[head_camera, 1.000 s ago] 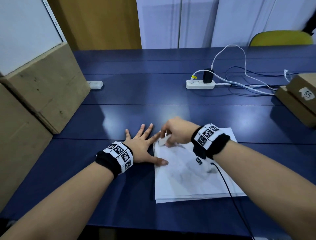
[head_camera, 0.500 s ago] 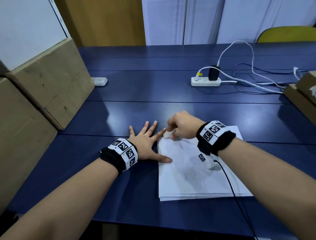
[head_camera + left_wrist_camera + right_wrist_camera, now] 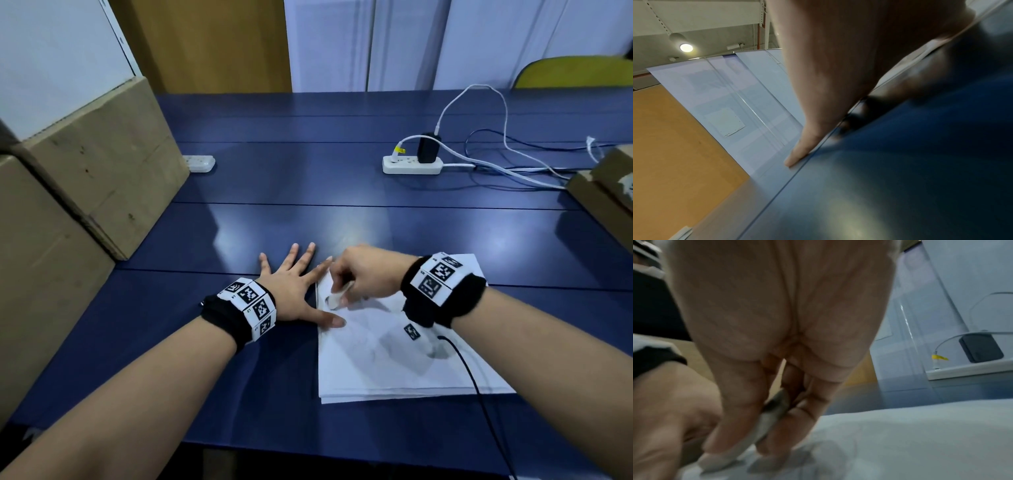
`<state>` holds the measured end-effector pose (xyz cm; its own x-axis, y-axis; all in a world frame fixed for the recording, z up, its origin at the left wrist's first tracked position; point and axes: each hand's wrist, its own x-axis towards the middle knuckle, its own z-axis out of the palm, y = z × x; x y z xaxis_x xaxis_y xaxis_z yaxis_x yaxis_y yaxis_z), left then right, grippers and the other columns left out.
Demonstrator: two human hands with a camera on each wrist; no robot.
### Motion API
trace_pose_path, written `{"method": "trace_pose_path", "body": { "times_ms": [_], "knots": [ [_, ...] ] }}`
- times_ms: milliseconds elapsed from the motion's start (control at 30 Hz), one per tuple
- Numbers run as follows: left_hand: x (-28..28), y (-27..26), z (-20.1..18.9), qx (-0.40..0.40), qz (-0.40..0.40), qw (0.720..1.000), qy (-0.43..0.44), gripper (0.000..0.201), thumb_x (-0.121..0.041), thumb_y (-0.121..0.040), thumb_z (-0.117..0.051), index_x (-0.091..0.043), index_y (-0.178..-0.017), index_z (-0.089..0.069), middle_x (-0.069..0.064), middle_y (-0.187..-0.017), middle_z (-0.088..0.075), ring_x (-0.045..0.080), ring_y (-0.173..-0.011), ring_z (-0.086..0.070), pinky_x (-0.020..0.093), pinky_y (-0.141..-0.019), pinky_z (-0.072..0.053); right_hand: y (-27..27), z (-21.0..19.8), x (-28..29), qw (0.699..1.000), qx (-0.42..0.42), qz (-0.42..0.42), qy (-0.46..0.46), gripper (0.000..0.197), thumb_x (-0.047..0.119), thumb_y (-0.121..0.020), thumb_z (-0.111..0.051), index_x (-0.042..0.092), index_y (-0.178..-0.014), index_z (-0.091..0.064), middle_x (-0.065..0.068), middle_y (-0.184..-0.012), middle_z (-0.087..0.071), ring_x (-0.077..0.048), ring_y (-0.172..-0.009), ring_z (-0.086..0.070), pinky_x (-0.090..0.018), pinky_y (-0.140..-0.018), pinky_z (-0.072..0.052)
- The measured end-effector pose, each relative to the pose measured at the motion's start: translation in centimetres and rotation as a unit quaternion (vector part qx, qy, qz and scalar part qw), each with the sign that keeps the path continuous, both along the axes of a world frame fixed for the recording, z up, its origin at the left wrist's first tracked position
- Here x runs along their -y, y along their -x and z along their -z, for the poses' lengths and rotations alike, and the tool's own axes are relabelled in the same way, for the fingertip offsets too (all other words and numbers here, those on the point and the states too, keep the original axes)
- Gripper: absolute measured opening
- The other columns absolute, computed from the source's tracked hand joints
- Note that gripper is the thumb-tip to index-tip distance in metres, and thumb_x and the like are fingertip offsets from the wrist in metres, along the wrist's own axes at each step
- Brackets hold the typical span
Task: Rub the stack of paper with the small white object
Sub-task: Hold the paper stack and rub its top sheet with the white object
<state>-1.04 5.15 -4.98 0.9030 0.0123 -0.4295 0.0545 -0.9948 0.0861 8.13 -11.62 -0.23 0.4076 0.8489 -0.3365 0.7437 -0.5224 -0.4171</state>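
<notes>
We see the right hand (image 3: 366,274) pinching the small white object (image 3: 337,297) between thumb and curled fingers; its lower end touches the stack of paper (image 3: 394,370) near that stack's far left corner. In the right wrist view the small white object (image 3: 764,423) runs down between the thumb and the fingers (image 3: 789,423), and its tip meets the paper (image 3: 900,434) just below the fingertips. The picture is blurred there, so we cannot tell how hard it presses.

The left hand (image 3: 294,291) lies flat with fingers straight and spread. Its thumb rests on the left edge of the stack, just nearer to us than the object, and its index fingertip reaches the stack's far left corner; the other fingers lie on the blue table (image 3: 274,212). In the left wrist view we see one straight finger (image 3: 797,155) lying against the table (image 3: 900,186).

Faint grey marks show on the top sheet, on the near side of the right hand's fingers. Beyond the fingers, well apart, a white power strip (image 3: 412,165) carries a black adapter (image 3: 426,148). Cardboard boxes (image 3: 102,164) stand well to the left of the left hand's fingers.
</notes>
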Motion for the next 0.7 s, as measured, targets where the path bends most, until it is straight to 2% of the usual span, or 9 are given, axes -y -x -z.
{"method": "trace_pose_path", "body": {
  "times_ms": [67,167,267,333,433,500,533,633,700],
  "knots": [
    [0.0,0.1,0.0,-0.002,-0.002,1.0,0.0,0.129,-0.105,-0.046,-0.034,-0.048,-0.15,0.019,-0.009,-0.158,0.033,0.02,-0.145,0.032,0.076,-0.106,0.01,-0.6,-0.2,-0.4,0.999,0.036,0.023,-0.013,0.02,0.027,-0.076,-0.082,0.027,-0.078,-0.063,0.01,-0.077,-0.066,-0.009,-0.075,-0.059,-0.02,-0.064,-0.045],
    [0.1,0.2,-0.1,-0.001,-0.005,1.0,0.004,0.128,-0.105,-0.048,-0.035,-0.048,-0.149,0.019,-0.009,-0.158,0.032,0.019,-0.145,0.032,0.075,-0.106,0.013,-2.0,-0.5,-0.9,0.989,0.082,0.112,-0.046,0.019,0.017,-0.073,-0.078,0.027,-0.077,-0.062,0.002,-0.087,-0.069,-0.019,-0.09,-0.062,-0.029,-0.074,-0.052],
    [0.0,0.1,0.0,0.001,-0.007,1.0,0.007,0.128,-0.105,-0.047,-0.036,-0.049,-0.149,0.018,-0.009,-0.158,0.033,0.019,-0.145,0.032,0.075,-0.105,0.012,-1.5,-0.6,-0.5,0.996,0.036,0.076,-0.02,0.018,0.015,-0.072,-0.079,0.025,-0.075,-0.065,0.002,-0.079,-0.073,-0.02,-0.078,-0.067,-0.023,-0.066,-0.052],
    [0.0,0.0,0.1,0.0,-0.006,1.0,0.007,0.129,-0.105,-0.046,-0.036,-0.049,-0.149,0.018,-0.009,-0.157,0.034,0.02,-0.145,0.032,0.075,-0.105,0.011,-0.4,-0.7,-0.1,0.999,-0.026,0.02,0.024,0.011,0.015,-0.077,-0.078,0.018,-0.086,-0.072,-0.003,-0.077,-0.075,-0.021,-0.07,-0.071,-0.017,-0.058,-0.049],
    [0.0,0.0,0.0,0.0,-0.006,1.0,0.007,0.129,-0.105,-0.047,-0.036,-0.049,-0.15,0.017,-0.009,-0.158,0.033,0.019,-0.145,0.032,0.075,-0.106,0.012,-0.8,-0.4,-0.5,0.999,0.024,0.024,0.014,0.015,0.017,-0.079,-0.076,0.018,-0.094,-0.073,0.002,-0.086,-0.073,-0.014,-0.081,-0.065,-0.022,-0.07,-0.049],
    [0.1,0.1,-0.1,0.0,-0.007,1.0,0.008,0.128,-0.104,-0.048,-0.037,-0.048,-0.15,0.017,-0.009,-0.158,0.032,0.019,-0.145,0.032,0.075,-0.106,0.012,-1.8,-0.4,-1.0,0.994,0.065,0.081,-0.025,0.013,0.017,-0.078,-0.074,0.02,-0.09,-0.072,0.001,-0.093,-0.073,-0.018,-0.092,-0.064,-0.029,-0.078,-0.053],
    [0.1,0.2,-0.1,0.001,-0.007,1.0,0.007,0.127,-0.104,-0.049,-0.037,-0.048,-0.15,0.017,-0.009,-0.158,0.032,0.019,-0.145,0.032,0.075,-0.106,0.012,-2.1,-0.4,-1.1,0.991,0.075,0.102,-0.038,0.01,0.018,-0.078,-0.074,0.021,-0.087,-0.071,0.0,-0.093,-0.073,-0.02,-0.093,-0.065,-0.029,-0.078,-0.053],
    [0.1,0.2,-0.1,0.0,-0.006,1.0,0.007,0.127,-0.104,-0.049,-0.037,-0.048,-0.15,0.018,-0.009,-0.158,0.033,0.019,-0.144,0.033,0.075,-0.105,0.013,-1.8,-0.6,-0.5,0.995,0.048,0.081,-0.024,0.01,0.022,-0.077,-0.076,0.024,-0.08,-0.067,0.002,-0.084,-0.073,-0.019,-0.085,-0.068,-0.027,-0.073,-0.053],
    [0.0,0.1,0.1,0.003,-0.007,1.0,0.01,0.128,-0.104,-0.048,-0.037,-0.049,-0.149,0.018,-0.009,-0.157,0.034,0.019,-0.144,0.034,0.075,-0.105,0.013,-0.8,-0.8,0.0,0.999,-0.016,0.024,0.022,0.014,0.026,-0.077,-0.079,0.018,-0.084,-0.07,-0.001,-0.078,-0.076,-0.014,-0.068,-0.069,-0.023,-0.064,-0.052]
  ]
}}
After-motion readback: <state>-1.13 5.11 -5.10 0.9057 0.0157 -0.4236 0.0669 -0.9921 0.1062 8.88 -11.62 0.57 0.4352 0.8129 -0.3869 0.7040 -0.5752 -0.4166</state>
